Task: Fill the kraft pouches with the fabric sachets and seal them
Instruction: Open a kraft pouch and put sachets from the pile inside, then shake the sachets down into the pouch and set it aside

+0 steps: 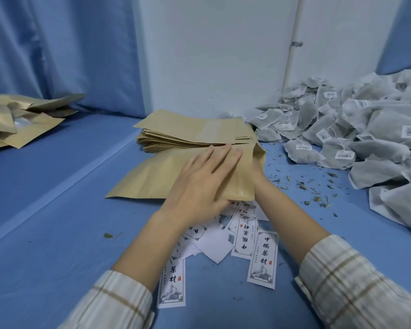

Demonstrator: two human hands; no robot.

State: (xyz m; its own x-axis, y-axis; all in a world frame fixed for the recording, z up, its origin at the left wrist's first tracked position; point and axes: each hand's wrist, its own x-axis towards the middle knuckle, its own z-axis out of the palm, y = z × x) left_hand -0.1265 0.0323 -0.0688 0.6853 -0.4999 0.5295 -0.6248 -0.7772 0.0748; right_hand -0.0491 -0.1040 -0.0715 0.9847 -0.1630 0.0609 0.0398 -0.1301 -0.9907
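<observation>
The left hand (204, 176) lies flat, fingers straight, atop the kraft pouch (161, 179), whose open mouth hides the right hand (259, 173), its grip unreadable, with fabric sachets (356, 138) heaped to its right.

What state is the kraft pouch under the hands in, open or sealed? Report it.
Open. The kraft pouch gapes at its right end, where the right hand goes inside; the left hand presses flat on top.

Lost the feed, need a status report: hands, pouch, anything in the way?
Left hand flat on kraft pouch. Right hand inside pouch mouth, hidden. Sachets piled right; labels under the wrists.
</observation>
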